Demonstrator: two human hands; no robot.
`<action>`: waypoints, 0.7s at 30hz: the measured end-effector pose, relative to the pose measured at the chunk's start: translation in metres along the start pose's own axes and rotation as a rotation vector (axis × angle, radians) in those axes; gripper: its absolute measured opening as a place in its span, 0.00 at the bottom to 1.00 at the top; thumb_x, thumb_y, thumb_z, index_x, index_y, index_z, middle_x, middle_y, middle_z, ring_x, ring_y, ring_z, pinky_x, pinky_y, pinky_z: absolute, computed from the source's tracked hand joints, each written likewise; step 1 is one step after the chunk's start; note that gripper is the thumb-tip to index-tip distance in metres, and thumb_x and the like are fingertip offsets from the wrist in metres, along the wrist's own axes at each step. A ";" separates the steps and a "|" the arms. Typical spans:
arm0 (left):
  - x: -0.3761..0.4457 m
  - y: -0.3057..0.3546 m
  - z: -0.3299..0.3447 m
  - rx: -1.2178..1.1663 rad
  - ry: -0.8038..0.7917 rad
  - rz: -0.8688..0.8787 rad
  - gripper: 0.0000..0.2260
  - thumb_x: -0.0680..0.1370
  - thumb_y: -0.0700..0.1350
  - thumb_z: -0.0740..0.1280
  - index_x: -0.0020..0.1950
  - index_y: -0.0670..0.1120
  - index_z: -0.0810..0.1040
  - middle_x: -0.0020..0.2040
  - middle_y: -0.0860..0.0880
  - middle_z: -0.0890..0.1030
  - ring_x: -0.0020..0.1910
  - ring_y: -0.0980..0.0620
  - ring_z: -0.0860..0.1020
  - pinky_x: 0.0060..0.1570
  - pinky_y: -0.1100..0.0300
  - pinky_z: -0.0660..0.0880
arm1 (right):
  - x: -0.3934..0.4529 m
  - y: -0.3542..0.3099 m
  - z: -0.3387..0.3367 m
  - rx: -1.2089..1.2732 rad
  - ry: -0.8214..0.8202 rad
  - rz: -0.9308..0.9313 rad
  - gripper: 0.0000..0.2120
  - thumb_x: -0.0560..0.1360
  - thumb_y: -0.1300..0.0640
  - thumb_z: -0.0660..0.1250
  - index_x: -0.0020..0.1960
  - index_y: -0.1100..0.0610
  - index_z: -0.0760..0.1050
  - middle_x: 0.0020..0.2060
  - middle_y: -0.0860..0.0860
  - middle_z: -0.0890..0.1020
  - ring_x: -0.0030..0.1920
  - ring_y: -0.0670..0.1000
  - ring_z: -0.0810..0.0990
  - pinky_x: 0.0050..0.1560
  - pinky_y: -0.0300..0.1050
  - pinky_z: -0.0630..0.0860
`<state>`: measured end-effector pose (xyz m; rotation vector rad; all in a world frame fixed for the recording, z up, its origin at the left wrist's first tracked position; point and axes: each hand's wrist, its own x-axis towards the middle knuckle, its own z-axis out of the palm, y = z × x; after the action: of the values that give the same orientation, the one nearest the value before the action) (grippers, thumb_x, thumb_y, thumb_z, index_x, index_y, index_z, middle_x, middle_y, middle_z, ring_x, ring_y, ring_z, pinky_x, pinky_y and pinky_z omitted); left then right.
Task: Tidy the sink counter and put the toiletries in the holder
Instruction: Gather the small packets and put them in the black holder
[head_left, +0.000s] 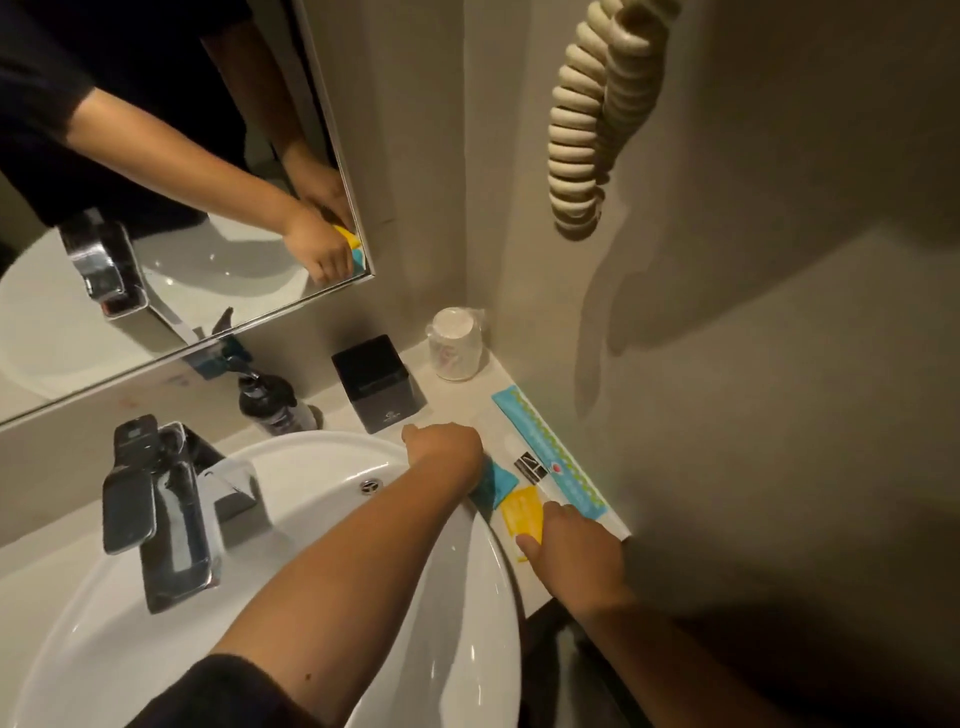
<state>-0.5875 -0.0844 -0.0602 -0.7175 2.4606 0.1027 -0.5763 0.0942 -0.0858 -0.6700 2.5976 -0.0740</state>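
Observation:
A black square holder (378, 383) stands on the counter behind the white sink (291, 519). My left hand (444, 447) rests curled on the counter just in front of the holder, over a teal packet (496, 480); whether it grips the packet is hidden. My right hand (574, 556) presses on a yellow packet (522, 512) lying next to the teal one. A long blue-and-white toothbrush packet (545, 454) lies along the wall.
A wrapped cup (456, 343) stands in the counter corner. A dark pump bottle (270, 400) sits left of the holder, behind the chrome faucet (161, 509). A mirror (171, 171) hangs above. A coiled cord (597, 114) dangles on the right wall.

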 end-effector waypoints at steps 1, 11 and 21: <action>0.003 0.002 0.001 -0.004 -0.033 -0.006 0.12 0.76 0.52 0.64 0.56 0.49 0.77 0.51 0.49 0.80 0.55 0.46 0.76 0.62 0.45 0.62 | 0.002 -0.001 0.002 0.001 0.011 0.005 0.21 0.77 0.38 0.59 0.60 0.53 0.68 0.56 0.53 0.78 0.56 0.55 0.79 0.50 0.49 0.76; 0.022 -0.002 0.001 -0.197 -0.039 0.038 0.13 0.76 0.45 0.64 0.60 0.45 0.75 0.60 0.44 0.78 0.58 0.42 0.76 0.55 0.49 0.71 | 0.013 0.017 0.011 0.425 -0.145 0.062 0.11 0.76 0.46 0.65 0.51 0.54 0.73 0.51 0.53 0.81 0.52 0.54 0.79 0.51 0.47 0.76; -0.009 -0.029 -0.029 -0.894 0.063 0.274 0.05 0.75 0.40 0.66 0.40 0.47 0.75 0.40 0.47 0.82 0.35 0.54 0.79 0.37 0.60 0.73 | 0.028 0.015 -0.045 0.981 0.081 -0.019 0.16 0.73 0.49 0.65 0.36 0.62 0.74 0.29 0.51 0.75 0.32 0.48 0.73 0.36 0.46 0.70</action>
<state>-0.5810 -0.1114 -0.0290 -0.7120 2.4990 1.3547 -0.6250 0.0911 -0.0593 -0.3090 2.2141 -1.2862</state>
